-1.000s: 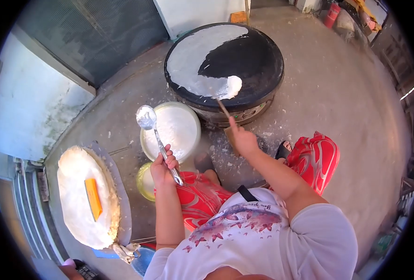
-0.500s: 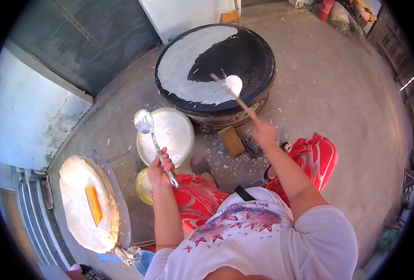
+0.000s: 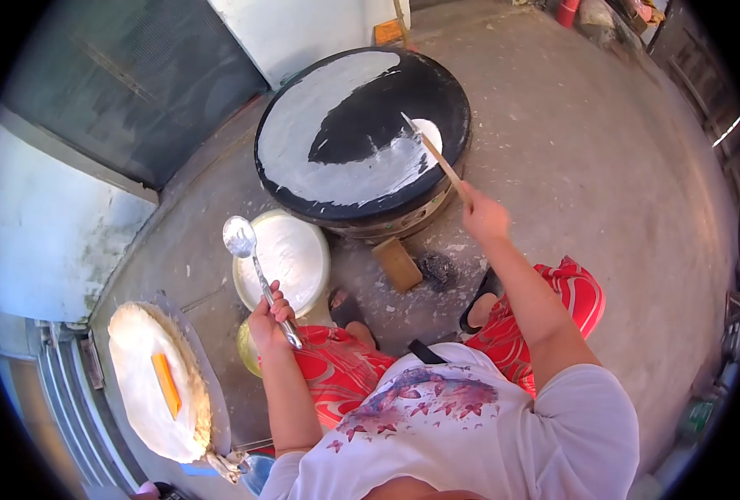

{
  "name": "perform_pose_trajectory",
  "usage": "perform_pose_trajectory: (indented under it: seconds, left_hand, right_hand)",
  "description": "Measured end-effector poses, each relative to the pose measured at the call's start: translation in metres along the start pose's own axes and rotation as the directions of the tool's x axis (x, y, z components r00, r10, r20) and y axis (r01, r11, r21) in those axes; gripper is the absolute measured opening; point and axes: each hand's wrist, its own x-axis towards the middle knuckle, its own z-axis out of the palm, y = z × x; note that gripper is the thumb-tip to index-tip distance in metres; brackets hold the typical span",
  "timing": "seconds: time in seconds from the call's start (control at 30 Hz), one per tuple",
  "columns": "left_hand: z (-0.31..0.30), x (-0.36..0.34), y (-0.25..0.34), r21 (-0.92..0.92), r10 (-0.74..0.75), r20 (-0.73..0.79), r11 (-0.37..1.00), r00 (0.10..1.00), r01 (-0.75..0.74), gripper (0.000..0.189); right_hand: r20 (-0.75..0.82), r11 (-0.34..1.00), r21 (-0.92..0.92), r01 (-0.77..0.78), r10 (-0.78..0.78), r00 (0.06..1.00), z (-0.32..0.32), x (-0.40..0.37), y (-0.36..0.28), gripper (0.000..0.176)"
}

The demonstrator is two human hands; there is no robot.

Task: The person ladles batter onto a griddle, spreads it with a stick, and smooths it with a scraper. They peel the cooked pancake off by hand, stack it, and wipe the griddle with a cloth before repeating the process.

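At far left, a stack of thin, pale round sheets [image 3: 141, 408] with ragged edges bears a smooth orange bar [image 3: 167, 386]. Next, a shiny metal ladle [image 3: 239, 237], its round bowl smeared white, is tilted up in the left hand [image 3: 272, 321], fingers wrapped around the handle. Just beside it, a round tub [image 3: 325, 254] holds thick white batter [image 3: 291, 254]. In the middle stands a wide, black, round griddle [image 3: 445, 87]; a thin grey-white layer [image 3: 303, 133] curves around its left and near side, streaky at the edges. A brown block [image 3: 397, 265] lies on the floor beside a dark, wiry scourer [image 3: 438, 271]. At right, the right hand [image 3: 484, 217] grips a wooden-handled spreader [image 3: 443, 161], its blade by a glossy white puddle [image 3: 427, 133]; contact is unclear. This appears to be mid-spreading, calling for a light, level stroke.
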Motion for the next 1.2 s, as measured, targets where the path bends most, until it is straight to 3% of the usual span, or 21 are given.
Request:
perform_pose_trajectory:
  seconds: [0.03,0.07,0.13,0.17,0.23,0.3,0.43,0.5,0.53,0.57,0.6,0.63,0.7,0.83,0.9,0.93,0.97,1.0,1.03,1.1,1.2]
  left_hand:
    - [0.001,0.001,0.000,-0.014,0.004,-0.021,1.000,1.000,-0.005,0.029]
    - [0.004,0.003,-0.001,-0.031,0.011,-0.042,0.999,0.999,-0.012,0.029]
    - [0.010,0.002,-0.004,-0.049,0.012,-0.066,0.999,0.998,-0.015,0.029]
    - [0.011,0.003,-0.003,-0.072,0.011,-0.076,0.997,0.997,-0.016,0.029]
    - [0.009,0.007,-0.002,-0.096,0.014,-0.086,0.995,0.996,-0.023,0.029]
    - [0.010,0.007,-0.003,-0.104,0.025,-0.094,0.994,0.995,-0.035,0.029]
    - [0.015,0.012,-0.005,-0.140,0.019,-0.126,0.989,0.992,-0.037,0.029]
    - [0.017,0.017,-0.006,-0.179,0.003,-0.141,0.984,0.990,-0.029,0.028]
    - [0.018,0.017,-0.007,-0.180,0.006,-0.142,0.983,0.990,-0.031,0.028]
    - [0.019,0.017,-0.008,-0.171,0.015,-0.155,0.984,0.988,-0.042,0.028]
    - [0.021,0.017,-0.009,-0.162,0.025,-0.168,0.985,0.985,-0.053,0.028]
    - [0.023,0.017,-0.012,-0.138,0.056,-0.187,0.987,0.981,-0.083,0.028]
    - [0.025,0.018,-0.017,-0.131,0.067,-0.185,0.987,0.980,-0.093,0.028]
    - [0.025,0.026,-0.019,-0.123,0.080,-0.197,0.987,0.977,-0.106,0.028]
    - [0.027,0.030,-0.021,-0.105,0.093,-0.216,0.987,0.972,-0.118,0.028]
    - [0.027,0.030,-0.022,-0.104,0.099,-0.217,0.987,0.971,-0.123,0.028]
    - [0.027,0.030,-0.022,-0.116,0.079,-0.219,0.988,0.973,-0.106,0.028]
    - [0.028,0.031,-0.022,-0.130,0.059,-0.219,0.988,0.974,-0.089,0.029]
    - [0.029,0.032,-0.022,-0.133,0.065,-0.215,0.987,0.974,-0.095,0.029]
    - [0.032,0.033,-0.027,-0.135,0.078,-0.212,0.985,0.974,-0.108,0.029]
    - [0.036,0.037,-0.031,-0.133,0.085,-0.236,0.984,0.968,-0.119,0.029]
  right_hand:
    - [0.044,0.986,0.142,-0.088,0.082,0.996,-0.002,0.003,-0.006,0.050]
    - [0.044,0.985,0.144,-0.090,0.084,0.995,-0.002,-0.004,-0.007,0.050]
    - [0.069,0.937,0.160,0.312,-0.326,0.943,0.002,-0.029,-0.008,0.052]
    - [0.071,0.937,0.163,0.309,-0.324,0.943,0.000,-0.026,0.002,0.052]
    - [0.216,0.929,-0.049,0.368,-0.349,0.912,-0.008,-0.019,0.042,0.053]
    - [0.080,0.950,-0.141,0.278,-0.269,0.960,-0.010,0.015,0.079,0.056]
    - [0.073,0.964,-0.226,0.138,-0.125,0.990,-0.026,0.061,0.051,0.056]
    - [0.130,0.983,0.180,-0.043,0.020,0.991,-0.019,0.061,0.038,0.051]
    - [0.132,0.983,0.181,-0.041,0.018,0.991,-0.021,0.054,0.044,0.051]
    - [0.139,0.957,0.088,0.278,-0.288,0.947,-0.026,0.044,0.057,0.049]
    - [0.174,0.821,0.001,0.571,-0.562,0.809,-0.030,0.043,0.071,0.047]
    - [0.173,0.818,0.001,0.575,-0.566,0.806,-0.029,0.054,0.094,0.047]
    - [0.194,0.958,-0.086,0.273,-0.253,0.948,-0.025,0.084,0.135,0.047]
    - [0.013,0.935,-0.204,0.292,-0.295,0.955,-0.029,0.146,0.092,0.046]
    - [0.068,0.992,0.072,0.101,-0.106,0.992,-0.036,0.157,0.060,0.047]
    - [0.070,0.992,0.077,0.104,-0.109,0.992,-0.037,0.154,0.066,0.047]
    - [0.177,0.944,0.027,0.328,-0.327,0.928,-0.039,0.145,0.078,0.047]
    - [0.289,0.842,0.000,0.539,-0.517,0.806,-0.039,0.146,0.093,0.048]
    - [0.285,0.838,0.001,0.545,-0.523,0.803,-0.037,0.157,0.114,0.048]
    - [0.153,0.936,-0.011,0.351,-0.345,0.926,-0.029,0.182,0.155,0.047]
    - [0.029,0.920,-0.163,0.356,-0.356,0.934,-0.021,0.234,0.124,0.047]
